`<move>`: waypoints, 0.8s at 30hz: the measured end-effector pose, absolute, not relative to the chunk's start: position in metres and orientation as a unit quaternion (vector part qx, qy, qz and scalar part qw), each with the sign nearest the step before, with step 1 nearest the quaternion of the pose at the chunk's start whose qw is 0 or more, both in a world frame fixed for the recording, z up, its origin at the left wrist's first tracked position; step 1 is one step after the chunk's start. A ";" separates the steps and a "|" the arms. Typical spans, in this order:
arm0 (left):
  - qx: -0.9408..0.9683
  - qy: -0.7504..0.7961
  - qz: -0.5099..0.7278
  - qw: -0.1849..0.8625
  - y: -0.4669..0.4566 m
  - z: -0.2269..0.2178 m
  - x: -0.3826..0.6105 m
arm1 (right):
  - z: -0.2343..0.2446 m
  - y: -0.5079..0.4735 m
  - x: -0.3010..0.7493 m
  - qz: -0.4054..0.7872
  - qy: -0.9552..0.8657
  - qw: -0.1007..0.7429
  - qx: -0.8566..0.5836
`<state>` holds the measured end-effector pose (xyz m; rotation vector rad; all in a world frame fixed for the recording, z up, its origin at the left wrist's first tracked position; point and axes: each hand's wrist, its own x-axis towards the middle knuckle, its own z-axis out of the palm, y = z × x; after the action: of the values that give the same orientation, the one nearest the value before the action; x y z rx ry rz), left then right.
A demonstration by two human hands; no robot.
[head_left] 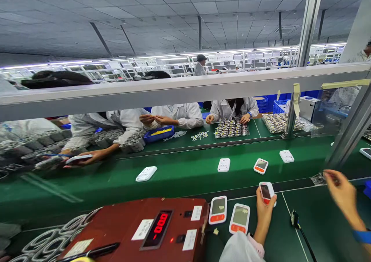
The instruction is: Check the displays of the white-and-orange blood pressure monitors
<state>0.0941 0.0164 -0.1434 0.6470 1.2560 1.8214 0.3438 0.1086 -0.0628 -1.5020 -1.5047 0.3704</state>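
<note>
My left hand (264, 211), in a light sleeve with a pinkish cuff, grips a white handheld device (267, 193) with a dark screen and an orange-red lower part. Far to the right, my right hand (342, 192) wears a blue wristband. Its fingers are curled beside a small clear plastic piece (318, 179) at the metal post's foot; whatever they pinch is hidden. On the bench left of my left hand lie two similar white devices, one upper-left (218, 210) and one nearer (240, 218), screens up. A black cable with a small connector (295, 218) rests between my hands.
A brown-red box (124, 223) with a lit red display stands at lower left beside coiled grey cables (49, 244). Several white devices lie on the green conveyor (185, 173). Co-workers sit across it, near a tray of small parts (232, 129). A metal post (352, 119) rises at right.
</note>
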 end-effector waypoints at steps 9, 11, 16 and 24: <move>0.162 0.522 0.763 0.345 0.021 -0.154 0.090 | -0.095 0.158 0.115 0.371 -0.711 0.273 -0.531; 0.145 0.525 0.766 0.342 0.020 -0.151 0.087 | -0.103 0.159 0.092 0.360 -0.703 0.289 -0.541; 0.148 0.527 0.761 0.349 0.015 -0.140 0.086 | -0.110 0.151 0.072 0.385 -0.674 0.336 -0.533; 0.150 0.536 0.744 0.370 0.011 -0.132 0.086 | -0.070 0.123 0.118 0.498 -0.597 0.422 -0.467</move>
<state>0.0855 0.0110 -0.1316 0.3855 1.3753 1.9093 0.1178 0.1235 -0.0703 -1.1689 -1.4944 1.2475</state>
